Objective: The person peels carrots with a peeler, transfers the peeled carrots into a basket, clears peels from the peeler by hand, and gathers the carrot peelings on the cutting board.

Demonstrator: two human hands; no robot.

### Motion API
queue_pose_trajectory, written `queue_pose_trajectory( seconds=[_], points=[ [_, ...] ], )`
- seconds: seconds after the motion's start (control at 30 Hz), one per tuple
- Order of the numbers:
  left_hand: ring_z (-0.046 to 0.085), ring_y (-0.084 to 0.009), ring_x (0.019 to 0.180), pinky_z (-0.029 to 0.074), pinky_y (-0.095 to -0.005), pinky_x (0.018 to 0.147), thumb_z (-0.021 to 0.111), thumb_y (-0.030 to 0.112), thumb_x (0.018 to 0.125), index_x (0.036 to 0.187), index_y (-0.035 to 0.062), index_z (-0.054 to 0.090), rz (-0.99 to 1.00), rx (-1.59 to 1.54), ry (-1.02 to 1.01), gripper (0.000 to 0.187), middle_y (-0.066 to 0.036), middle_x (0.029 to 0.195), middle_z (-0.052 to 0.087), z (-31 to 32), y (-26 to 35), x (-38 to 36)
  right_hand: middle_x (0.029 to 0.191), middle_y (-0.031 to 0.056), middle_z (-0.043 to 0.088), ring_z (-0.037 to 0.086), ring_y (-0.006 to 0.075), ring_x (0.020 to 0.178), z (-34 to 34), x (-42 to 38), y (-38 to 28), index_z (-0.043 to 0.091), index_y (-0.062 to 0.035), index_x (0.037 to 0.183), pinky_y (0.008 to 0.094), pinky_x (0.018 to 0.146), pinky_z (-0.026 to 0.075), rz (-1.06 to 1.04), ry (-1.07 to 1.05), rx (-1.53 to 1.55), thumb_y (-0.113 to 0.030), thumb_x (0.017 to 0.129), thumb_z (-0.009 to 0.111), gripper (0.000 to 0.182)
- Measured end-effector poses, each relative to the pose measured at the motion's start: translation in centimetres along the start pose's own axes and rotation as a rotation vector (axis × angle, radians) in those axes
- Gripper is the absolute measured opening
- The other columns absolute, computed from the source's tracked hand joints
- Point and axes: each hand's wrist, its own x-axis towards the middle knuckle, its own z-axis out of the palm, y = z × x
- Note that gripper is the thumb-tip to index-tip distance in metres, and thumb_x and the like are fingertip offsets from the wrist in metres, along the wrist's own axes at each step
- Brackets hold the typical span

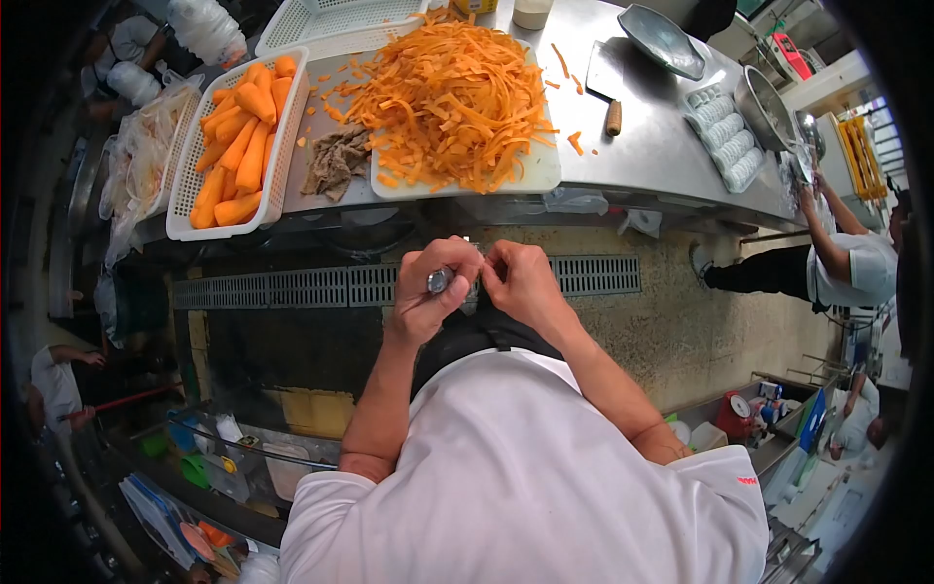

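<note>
In front of my waist, my left hand (435, 282) is wrapped round a metal tool (440, 280) whose rounded silver end shows; the rest of it is hidden. Beside it, almost touching, my right hand (518, 277) has its fingers pinched together, and what they hold is too small to make out. Beyond both hands, a large heap of orange shreds (457, 97) lies on a white cutting board (540, 173). Peeled carrots (238, 141) fill a white basket (181, 209) at the left. A crumpled brown cloth (338, 161) lies between basket and board.
A cleaver (607, 73), a grey tray (662, 41), a pack of white rolls (725, 139) and a metal bowl (764, 105) stand on the steel counter (637, 156). A floor drain (292, 288) runs below. Another person (851, 263) works at the right; others are farther off.
</note>
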Motion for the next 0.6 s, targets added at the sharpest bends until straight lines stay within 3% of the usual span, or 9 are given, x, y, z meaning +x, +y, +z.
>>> queue_pose_trajectory(
  seconds=[0.17, 0.27, 0.33, 0.37, 0.43, 0.5, 0.53, 0.57, 0.6],
  points=[
    [0.046, -0.0151, 0.064, 0.037, -0.0303, 0.061, 0.062, 0.021, 0.092, 0.098, -0.001, 0.06, 0.03, 0.229, -0.042, 0.022, -0.007, 0.073, 0.054, 0.3, -0.4, 0.2, 0.07, 0.0198, 0.063, 0.063, 0.0272, 0.059, 0.8, 0.1, 0.5, 0.062, 0.0034, 0.084, 0.0394, 0.057, 0.048, -0.184, 0.006, -0.06, -0.009, 0.08, 0.068, 0.014],
    [0.051, -0.0169, 0.068, 0.042, -0.0303, 0.069, 0.058, 0.018, 0.094, 0.1, 0.0028, 0.059, -0.23, 0.289, -0.013, 0.017, -0.006, 0.072, 0.055, -1.4, -1.9, -1.0, 0.066, 0.0054, 0.057, 0.052, 0.0134, 0.058, -0.3, 0.7, 0.2, 0.061, 0.0019, 0.084, 0.0303, 0.054, 0.042, 0.047, -0.036, 0.284, -0.011, 0.086, 0.063, 0.013],
    [0.05, -0.0167, 0.07, 0.043, -0.03, 0.07, 0.057, 0.022, 0.097, 0.098, 0.0064, 0.055, -0.232, -0.102, 0.25, 0.016, -0.003, 0.077, 0.054, -2.7, -4.1, -1.5, 0.065, -0.0077, 0.049, 0.042, 0.0008, 0.055, -2.2, 1.1, 0.2, 0.059, -0.0091, 0.081, 0.0191, 0.048, 0.032, 0.193, -0.095, 0.554, -0.021, 0.098, 0.059, 0.021],
    [0.05, -0.0167, 0.07, 0.043, -0.03, 0.07, 0.057, 0.022, 0.097, 0.098, 0.0064, 0.055, -0.236, -0.109, 0.243, 0.016, -0.003, 0.077, 0.054, -3.1, -4.2, -1.7, 0.065, -0.0077, 0.049, 0.042, 0.0008, 0.055, -2.9, 1.3, 0.7, 0.059, -0.0091, 0.081, 0.0191, 0.048, 0.032, 0.199, -0.087, 0.552, -0.021, 0.098, 0.059, 0.021],
    [0.049, -0.0132, 0.073, 0.042, -0.0271, 0.07, 0.057, 0.024, 0.099, 0.099, 0.0092, 0.053, 0.039, -0.797, 0.264, 0.016, -0.002, 0.08, 0.054, -3.4, -2.4, -1.4, 0.062, -0.0051, 0.046, 0.043, 0.0063, 0.057, -4.3, 1.5, 2.1, 0.059, -0.0009, 0.079, 0.0242, 0.051, 0.036, 0.359, -0.075, 0.694, -0.018, 0.094, 0.062, 0.023],
    [0.05, -0.0131, 0.072, 0.043, -0.028, 0.071, 0.059, 0.023, 0.098, 0.098, 0.0095, 0.053, -0.001, -0.814, 0.253, 0.015, -0.002, 0.078, 0.053, -5.1, -2.9, -2.2, 0.064, -0.0055, 0.052, 0.043, 0.0039, 0.052, -4.1, 1.4, 5.2, 0.059, -0.007, 0.083, 0.0209, 0.048, 0.034, 0.289, -0.122, 0.55, -0.025, 0.096, 0.062, 0.023],
    [0.05, -0.013, 0.072, 0.043, -0.029, 0.071, 0.06, 0.022, 0.097, 0.097, 0.0099, 0.053, -0.032, -0.822, 0.241, 0.014, -0.002, 0.077, 0.052, -6.4, -3.3, -2.9, 0.068, -0.0032, 0.056, 0.048, 0.0069, 0.055, -3.9, 1.2, 5.8, 0.06, -0.0048, 0.085, 0.0237, 0.05, 0.039, 0.239, -0.081, 0.192, -0.021, 0.094, 0.065, 0.019],
    [0.05, -0.013, 0.072, 0.043, -0.029, 0.071, 0.06, 0.022, 0.097, 0.097, 0.0099, 0.053, -0.024, -0.817, 0.244, 0.014, -0.002, 0.077, 0.052, -7.6, -3.6, -3.5, 0.071, -0.0009, 0.06, 0.053, 0.0098, 0.058, -3.6, 1.0, 6.5, 0.06, -0.0027, 0.087, 0.0266, 0.053, 0.044, 0.18, -0.034, -0.166, -0.016, 0.091, 0.068, 0.016],
    [0.05, -0.0133, 0.072, 0.043, -0.03, 0.072, 0.06, 0.02, 0.097, 0.094, 0.01, 0.052, -0.331, -0.15, 0.205, 0.014, -0.002, 0.075, 0.051, -8.8, -4.3, -4.4, 0.089, 0.0059, 0.068, 0.062, 0.0155, 0.07, -3.3, 0.4, 7.2, 0.063, -0.0024, 0.106, 0.0322, 0.064, 0.051, 0.229, -0.041, -0.043, -0.006, 0.085, 0.071, 0.023]
  ],
)
